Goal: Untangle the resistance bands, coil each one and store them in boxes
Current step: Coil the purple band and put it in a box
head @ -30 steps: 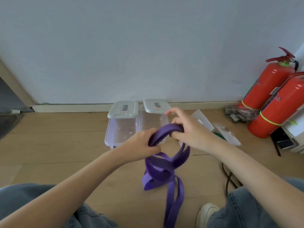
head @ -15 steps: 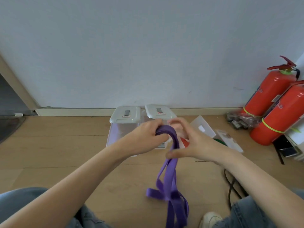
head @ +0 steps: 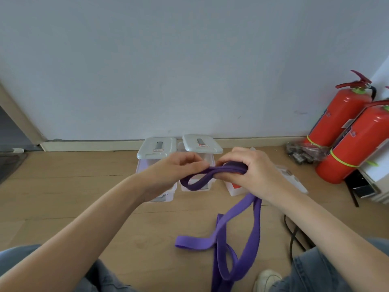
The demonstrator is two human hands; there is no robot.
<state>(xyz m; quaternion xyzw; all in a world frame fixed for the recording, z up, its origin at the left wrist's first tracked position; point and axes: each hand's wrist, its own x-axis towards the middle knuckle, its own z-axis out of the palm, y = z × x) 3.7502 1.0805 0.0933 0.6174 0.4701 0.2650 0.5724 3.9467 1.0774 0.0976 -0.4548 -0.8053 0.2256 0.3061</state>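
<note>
Two red fire extinguishers (head: 345,131) are the biggest things, leaning on the wall at the right of the frame. Next in size is the purple band (head: 235,228), the only band I can see. Its top part is bunched up in the middle of the frame, and its long part runs down from there to the floor (head: 63,186) at the bottom, where it lies in loose loops between the person's knees.

Then come the boxes. One box (head: 156,152) and a second box (head: 202,144) sit side by side by the wall, just behind the hands, with gray lids on top. Both look see-through, and I cannot tell if anything is inside.

The right hand (head: 252,171) has its fingers curled tight around the bunched band. The left hand (head: 179,167) pinches the band beside it, and a small loop hangs under that hand. So the band's loose tail lies below and toward the right hand. I think the next move is to wind more of that tail into the coil.
</note>
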